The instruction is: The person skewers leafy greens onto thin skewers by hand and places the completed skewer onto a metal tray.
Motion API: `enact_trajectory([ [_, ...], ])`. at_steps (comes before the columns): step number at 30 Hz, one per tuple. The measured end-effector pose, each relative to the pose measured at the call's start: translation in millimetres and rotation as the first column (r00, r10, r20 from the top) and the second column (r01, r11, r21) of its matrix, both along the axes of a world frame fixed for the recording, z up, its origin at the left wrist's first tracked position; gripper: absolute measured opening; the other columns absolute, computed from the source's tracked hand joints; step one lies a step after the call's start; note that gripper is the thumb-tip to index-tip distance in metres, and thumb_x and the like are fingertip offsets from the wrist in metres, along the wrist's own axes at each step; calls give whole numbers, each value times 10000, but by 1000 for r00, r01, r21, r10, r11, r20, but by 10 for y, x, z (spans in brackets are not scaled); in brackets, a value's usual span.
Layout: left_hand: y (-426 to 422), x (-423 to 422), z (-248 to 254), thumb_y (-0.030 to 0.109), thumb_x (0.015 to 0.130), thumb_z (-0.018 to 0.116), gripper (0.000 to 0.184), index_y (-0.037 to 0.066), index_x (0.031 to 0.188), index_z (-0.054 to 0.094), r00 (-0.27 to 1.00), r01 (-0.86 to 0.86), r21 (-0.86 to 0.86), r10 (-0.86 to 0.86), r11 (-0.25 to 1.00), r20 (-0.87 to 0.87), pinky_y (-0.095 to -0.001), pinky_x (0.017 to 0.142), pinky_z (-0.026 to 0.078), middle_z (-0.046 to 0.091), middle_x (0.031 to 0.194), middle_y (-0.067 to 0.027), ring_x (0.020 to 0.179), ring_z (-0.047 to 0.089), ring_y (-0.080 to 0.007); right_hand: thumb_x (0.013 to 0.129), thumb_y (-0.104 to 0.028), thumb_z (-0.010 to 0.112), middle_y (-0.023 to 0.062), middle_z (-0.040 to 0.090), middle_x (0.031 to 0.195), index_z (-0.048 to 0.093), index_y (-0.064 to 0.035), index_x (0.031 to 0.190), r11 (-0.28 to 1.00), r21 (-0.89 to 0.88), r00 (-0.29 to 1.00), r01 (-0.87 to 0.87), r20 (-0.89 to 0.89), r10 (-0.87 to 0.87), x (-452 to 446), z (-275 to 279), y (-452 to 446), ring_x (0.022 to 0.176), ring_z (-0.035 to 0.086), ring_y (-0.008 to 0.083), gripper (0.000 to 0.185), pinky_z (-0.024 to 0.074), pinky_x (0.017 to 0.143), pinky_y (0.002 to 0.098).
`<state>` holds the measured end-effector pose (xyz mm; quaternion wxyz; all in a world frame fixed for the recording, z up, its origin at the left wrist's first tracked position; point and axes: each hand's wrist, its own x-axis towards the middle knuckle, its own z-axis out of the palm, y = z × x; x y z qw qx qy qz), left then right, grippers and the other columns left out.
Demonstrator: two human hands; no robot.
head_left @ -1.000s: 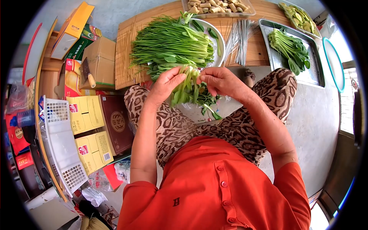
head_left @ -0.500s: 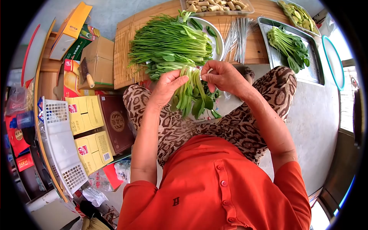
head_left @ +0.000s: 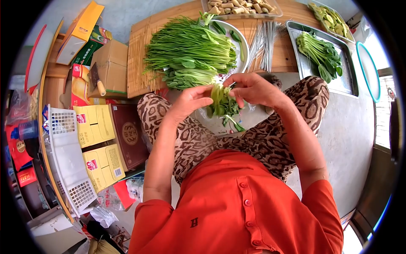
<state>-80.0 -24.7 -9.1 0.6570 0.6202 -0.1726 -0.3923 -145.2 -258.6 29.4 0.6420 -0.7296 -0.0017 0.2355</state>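
Observation:
A small bunch of leafy greens [head_left: 218, 98] hangs between my hands over the gap between my knees. My left hand [head_left: 192, 101] grips its left side, thumb and fingers pressed together. My right hand [head_left: 256, 89] is closed in a pinch at the stem end of the same bunch; what lies between its fingertips is too small to tell. Below, loose leaves [head_left: 233, 122] lie on a pale surface. Just beyond my hands, more leafy greens [head_left: 188, 76] rest on the table beside a big heap of long green chives [head_left: 190, 46].
On the wooden table [head_left: 279, 63] lie thin bamboo sticks [head_left: 139, 63] and metal skewers [head_left: 267, 44]. A metal tray [head_left: 302, 63] holds bunched greens [head_left: 321, 55]. A tub of beige rolls [head_left: 237, 7] stands at the back. Cardboard boxes [head_left: 95, 127] and a white basket [head_left: 69, 156] are left.
The bunch has turned, so its leaves no longer hang down long toward me. Both hands have moved slightly downward in view, and the left has shifted right, closer to the right hand.

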Motion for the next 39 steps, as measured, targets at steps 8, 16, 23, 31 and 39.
enact_trajectory([
  [8, 111, 417, -304, 58, 892, 588, 195, 18, 1074, 644, 844, -267, 437, -10, 859, 536, -232, 796, 464, 671, 930, -13, 873, 604, -80, 937, -142, 570, -17, 574, 576, 583, -71, 1140, 987, 123, 990, -106, -82, 116, -32, 12, -164, 501, 443, 35, 216, 310, 470, 204],
  [16, -134, 544, -569, 43, 765, 686, 298, 55, 1056, 626, 143, -437, 449, -433, 779, 890, -383, 883, 402, 623, 1114, -65, 1051, 539, -251, 928, -142, 575, -11, 583, 560, 588, -56, 1135, 943, 81, 937, -323, -114, 331, -101, -131, 56, 502, 422, 30, 225, 298, 465, 219],
  [23, -177, 682, -566, 54, 694, 744, 388, 89, 1062, 624, 97, -424, 552, -570, 718, 816, -370, 844, 384, 580, 1013, -57, 998, 526, -247, 917, -147, 585, -8, 576, 551, 593, -52, 1122, 939, 38, 937, -341, -71, 343, -100, -143, 61, 516, 436, 48, 227, 320, 492, 241],
  [31, -175, 747, -509, 41, 678, 746, 303, 101, 945, 617, 135, -296, 546, -532, 783, 836, -369, 832, 376, 529, 912, -48, 947, 513, -239, 913, -146, 587, -8, 582, 561, 593, -56, 1120, 942, 33, 941, -334, -40, 335, -106, -200, 68, 531, 454, 54, 226, 328, 508, 242],
  [39, -177, 855, -439, 37, 749, 686, 159, 85, 883, 618, 167, -234, 586, -562, 776, 810, -373, 849, 374, 560, 896, -56, 936, 521, -232, 922, -165, 588, -15, 582, 563, 592, -54, 1129, 946, 16, 944, -323, -69, 323, -91, -168, 69, 530, 451, 53, 236, 326, 506, 243],
])
